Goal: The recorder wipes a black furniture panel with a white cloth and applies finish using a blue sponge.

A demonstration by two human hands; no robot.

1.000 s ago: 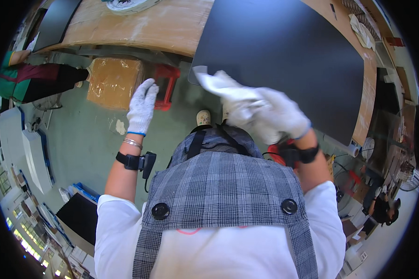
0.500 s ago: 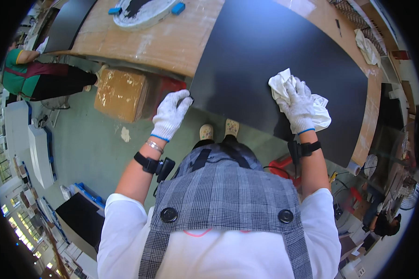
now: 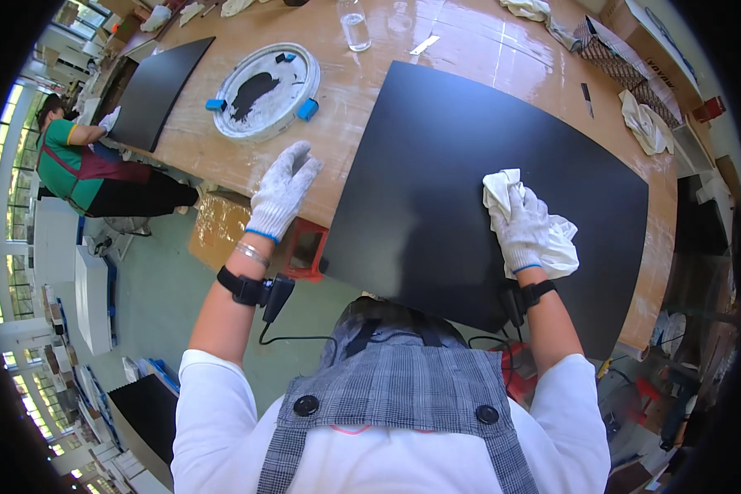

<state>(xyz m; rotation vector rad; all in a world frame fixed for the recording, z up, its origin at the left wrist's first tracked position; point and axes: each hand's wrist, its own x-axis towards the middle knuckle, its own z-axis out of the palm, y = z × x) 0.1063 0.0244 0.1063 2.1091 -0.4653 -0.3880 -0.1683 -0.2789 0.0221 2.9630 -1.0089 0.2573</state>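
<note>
A large black panel (image 3: 469,156) lies flat on a wooden table (image 3: 370,66), its near edge hanging over the table's front. My right hand (image 3: 523,226), in a white glove, presses a crumpled white cloth (image 3: 552,239) onto the panel near its right part. My left hand (image 3: 281,191), also gloved, is spread with fingers apart at the table's front edge, just left of the panel, holding nothing.
A round white tray (image 3: 263,78) with dark paint and blue clips sits left of the panel. A clear bottle (image 3: 352,20) stands behind. White rags (image 3: 646,123) lie at the far right. Another person (image 3: 82,160) works on a second black panel (image 3: 160,86) at the left. A red stool (image 3: 305,247) stands below.
The view has tilted up from the floor to the table. My right hand with the cloth has come down onto the panel, and my left hand has reached forward to the table edge.
</note>
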